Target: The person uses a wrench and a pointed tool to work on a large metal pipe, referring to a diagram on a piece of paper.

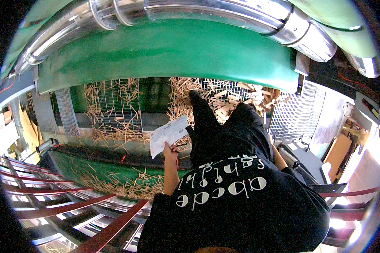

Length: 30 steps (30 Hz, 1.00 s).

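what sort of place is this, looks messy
Probably a workshop or factory that cuts cardboard or similar board: thin brown strips lie scattered in heaps, a long shiny metal cylinder spans the top beside a broad green surface, and flat brown sheets stand at right.

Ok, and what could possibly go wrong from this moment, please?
The dark shoe is among loose brown strips, so the footing could perhaps slip. The left hand holds the paper sheet only near its lower edge, so the sheet might bend, or fall among the strips if the grip loosens.
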{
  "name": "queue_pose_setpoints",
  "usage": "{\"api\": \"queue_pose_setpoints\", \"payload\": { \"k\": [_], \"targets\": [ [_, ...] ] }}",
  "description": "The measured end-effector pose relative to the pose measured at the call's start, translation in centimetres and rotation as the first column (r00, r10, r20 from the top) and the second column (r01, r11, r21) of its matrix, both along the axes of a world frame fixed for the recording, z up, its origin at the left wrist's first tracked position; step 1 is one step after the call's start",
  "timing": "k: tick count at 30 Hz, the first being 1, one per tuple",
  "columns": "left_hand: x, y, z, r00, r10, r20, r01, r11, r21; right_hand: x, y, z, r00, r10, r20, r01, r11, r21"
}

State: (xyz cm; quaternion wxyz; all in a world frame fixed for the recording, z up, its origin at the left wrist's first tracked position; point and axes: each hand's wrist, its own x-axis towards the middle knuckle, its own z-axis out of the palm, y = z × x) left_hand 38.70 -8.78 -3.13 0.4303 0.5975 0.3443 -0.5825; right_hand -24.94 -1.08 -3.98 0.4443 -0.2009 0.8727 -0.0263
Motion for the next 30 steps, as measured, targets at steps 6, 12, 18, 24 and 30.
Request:
{"api": "queue_pose_setpoints", "payload": {
  "k": [6, 12, 18, 24, 30],
  "targets": [
    [-2.6, -1.3, -0.4, 0.964, -0.238, 0.118, 0.244, 0.968, -0.048, 1.0, 2.4, -0.4, 0.995, -0.093, 0.049, 0.092, 0.996, 0.005],
    [-8.5, -5.4, 4.3, 0.903, -0.367, 0.224, 0.375, 0.927, 0.011, 0.1, 4.2, 0.3, 0.980, -0.167, 0.104, 0.162, 0.985, 0.058],
    [-13.3, -6.4, 3.1, 0.907, -0.366, 0.208, 0.369, 0.929, 0.023, -2.3, 4.2, 0.8, 0.962, -0.238, 0.131, 0.232, 0.971, 0.062],
    [-16.9, -10.7, 2.2, 0.902, -0.395, 0.172, 0.415, 0.904, -0.101, -4.2, 7.7, 1.7, 0.941, -0.322, 0.104, 0.318, 0.947, 0.056],
    [-17.1, -13.2, 2.8, 0.773, -0.576, 0.266, 0.624, 0.767, -0.149, -3.8, 12.1, 2.6, 0.937, -0.348, 0.044, 0.342, 0.935, 0.095]
  ]
}}
